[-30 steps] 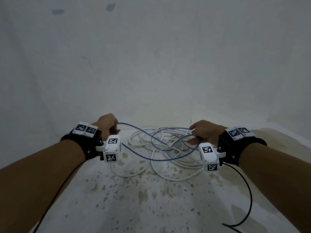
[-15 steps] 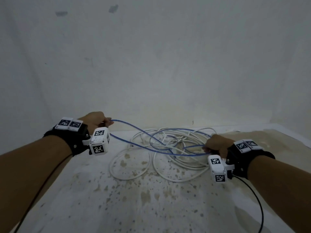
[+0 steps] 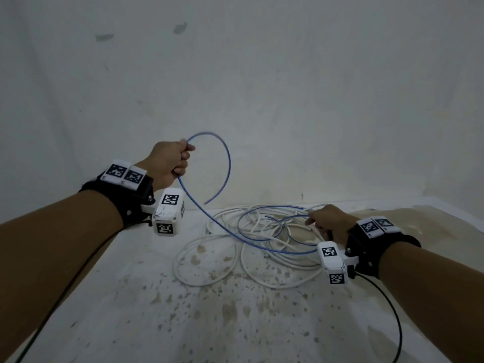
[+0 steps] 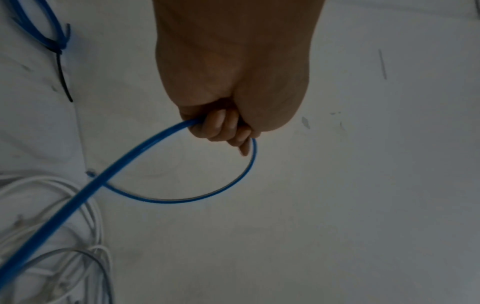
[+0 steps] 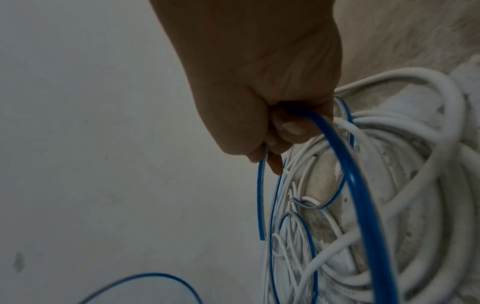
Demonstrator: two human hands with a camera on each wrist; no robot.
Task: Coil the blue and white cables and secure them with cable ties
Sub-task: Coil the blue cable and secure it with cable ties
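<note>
Here, left hand (image 3: 169, 161) and right hand (image 3: 326, 220) gripping blue cable (image 3: 227, 231)

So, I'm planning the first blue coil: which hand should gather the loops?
Probably the left hand: it grips the blue cable near its free end, raised clear. The right hand holds it low at the white cable pile, suited to feeding.

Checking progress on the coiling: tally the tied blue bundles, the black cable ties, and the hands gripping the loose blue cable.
tied blue bundles: 1
black cable ties: 1
hands gripping the loose blue cable: 2 (left hand, right hand)
Total: 4
</note>
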